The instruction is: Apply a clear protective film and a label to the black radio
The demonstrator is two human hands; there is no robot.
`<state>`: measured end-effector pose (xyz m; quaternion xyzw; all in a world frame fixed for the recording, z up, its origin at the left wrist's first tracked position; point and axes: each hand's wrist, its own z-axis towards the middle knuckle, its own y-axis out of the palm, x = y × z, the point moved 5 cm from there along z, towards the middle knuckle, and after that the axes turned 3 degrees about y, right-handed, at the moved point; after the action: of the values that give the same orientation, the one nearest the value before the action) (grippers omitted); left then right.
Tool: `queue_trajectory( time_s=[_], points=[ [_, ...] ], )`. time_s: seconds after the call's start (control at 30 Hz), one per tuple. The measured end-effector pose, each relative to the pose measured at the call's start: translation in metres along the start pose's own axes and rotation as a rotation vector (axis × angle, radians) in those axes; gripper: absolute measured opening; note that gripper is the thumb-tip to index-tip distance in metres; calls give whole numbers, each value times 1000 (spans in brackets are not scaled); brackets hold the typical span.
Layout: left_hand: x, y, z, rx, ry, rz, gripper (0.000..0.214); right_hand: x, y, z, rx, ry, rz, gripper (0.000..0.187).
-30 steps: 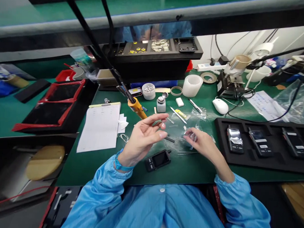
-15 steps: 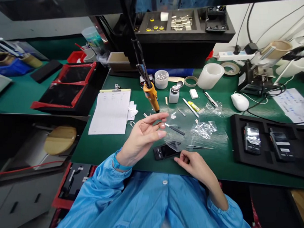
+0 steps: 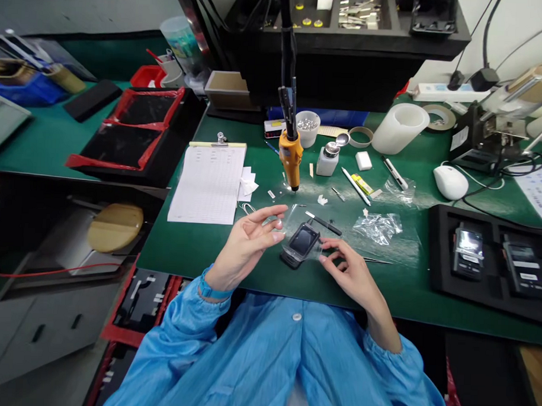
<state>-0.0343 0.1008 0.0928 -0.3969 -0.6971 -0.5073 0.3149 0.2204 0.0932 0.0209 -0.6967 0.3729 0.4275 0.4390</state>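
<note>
The handheld device (image 3: 303, 239) has been turned and is seen between the hands, partly behind clear film (image 3: 314, 253). Fingers of the left hand (image 3: 247, 243) and right hand (image 3: 352, 272) are loosely curved; whether film is gripped cannot be told.

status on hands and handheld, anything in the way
Left hand half open, right hand at clear plastic film. Black rectangular handheld device partly under film. Slim black-handled tool just beyond.

Mid-frame, clear film (image 3: 301, 247) between the left hand (image 3: 247, 246) and right hand (image 3: 351, 274) is blending into its surroundings, leaving its edges and either grip unclear. The top edge is cropping a parts tray (image 3: 347, 44), the right edge a foam tray (image 3: 476, 292). Left of center, a clipped sheet (image 3: 207, 186) is carrying print too small to read.
</note>
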Motion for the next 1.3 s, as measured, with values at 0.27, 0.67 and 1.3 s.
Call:
queue_trajectory(
  time_s=[0.27,0.67,1.3],
  points=[
    [9,-10,10,-67,6,48,49,3,10,1,244,46,-184,51],
    [-2,-29,11,-2,-107,-23,52,-2,39,31,111,-153,-9,45],
    [-11,-35,15,-48,-48,23,50,-53,30,23,263,-118,150,40]
  ],
)
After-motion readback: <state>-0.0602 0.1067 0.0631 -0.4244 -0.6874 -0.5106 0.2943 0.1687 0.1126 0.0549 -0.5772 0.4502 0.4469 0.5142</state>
